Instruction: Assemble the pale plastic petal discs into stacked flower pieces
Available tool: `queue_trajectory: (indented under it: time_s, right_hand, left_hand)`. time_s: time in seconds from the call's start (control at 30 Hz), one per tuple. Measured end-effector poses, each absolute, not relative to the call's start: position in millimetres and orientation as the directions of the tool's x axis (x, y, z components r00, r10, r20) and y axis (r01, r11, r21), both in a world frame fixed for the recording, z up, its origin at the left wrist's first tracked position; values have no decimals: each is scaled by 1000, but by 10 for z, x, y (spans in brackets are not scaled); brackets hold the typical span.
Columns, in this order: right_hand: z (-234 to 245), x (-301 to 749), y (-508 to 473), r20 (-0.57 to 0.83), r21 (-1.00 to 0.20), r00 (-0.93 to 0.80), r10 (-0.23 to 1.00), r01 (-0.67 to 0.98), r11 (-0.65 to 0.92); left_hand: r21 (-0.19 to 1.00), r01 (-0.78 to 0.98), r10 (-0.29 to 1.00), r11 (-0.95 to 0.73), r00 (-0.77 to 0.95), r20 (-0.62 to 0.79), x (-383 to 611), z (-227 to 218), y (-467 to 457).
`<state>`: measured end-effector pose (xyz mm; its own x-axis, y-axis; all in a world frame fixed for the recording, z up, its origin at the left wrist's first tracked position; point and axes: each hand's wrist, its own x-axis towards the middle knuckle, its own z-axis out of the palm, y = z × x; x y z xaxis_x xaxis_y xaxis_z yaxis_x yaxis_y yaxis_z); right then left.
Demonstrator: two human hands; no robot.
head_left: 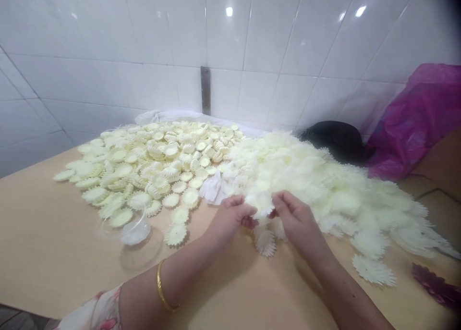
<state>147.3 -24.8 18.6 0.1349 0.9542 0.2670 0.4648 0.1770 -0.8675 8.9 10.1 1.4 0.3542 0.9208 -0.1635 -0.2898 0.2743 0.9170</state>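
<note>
Between my two hands is a pale cream fabric flower piece (260, 204) with a notched edge. My left hand (234, 215) pinches its left side with thumb and fingers, and my right hand (293, 214) pinches the right side. Just below hangs or lies another scalloped cream piece (265, 242); I cannot tell whether it touches the held one. A heap of thin, frilly cream petal layers (288, 169) spreads behind and right of my hands. To the left lies a pile of thicker round cream flower discs (158, 162) with toothed rims.
White crumpled material (215, 188) sits between the heaps. A clear round thing with a white lump (136, 231) lies at front left on the wooden table (82, 267). A dark red flower piece (437, 287), a black object (336, 138) and a magenta plastic bag (414, 118) are at right. A tiled wall (173, 27) stands behind.
</note>
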Motion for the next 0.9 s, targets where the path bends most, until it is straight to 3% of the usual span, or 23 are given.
queue_trajectory:
  time_s: [0.2, 0.33, 0.53, 0.63, 0.73, 0.9]
  right_hand:
    - [162, 1443, -269, 330, -830, 42, 943, 490, 268]
    - [146, 1416, -277, 294, -840, 37, 955, 486, 240]
    - [202, 1432, -278, 173, -961, -62, 983, 209, 183]
    - [194, 1478, -243, 140, -973, -51, 989, 177, 147]
    - [173, 1489, -224, 127, -971, 19, 992, 206, 121]
    - [168, 1462, -242, 205, -960, 303, 931, 249, 131]
  left_hand:
    - [956, -224, 935, 187, 338, -104, 84, -20, 76]
    - [963, -232, 929, 134, 367, -41, 81, 4, 44]
    - [963, -235, 926, 133, 377, -36, 80, 21, 65]
    - [969, -213, 923, 124, 382, -34, 79, 24, 66]
    - [973, -208, 914, 98, 405, -5, 84, 37, 50]
    - [918, -354, 943, 181, 329, -59, 85, 69, 56]
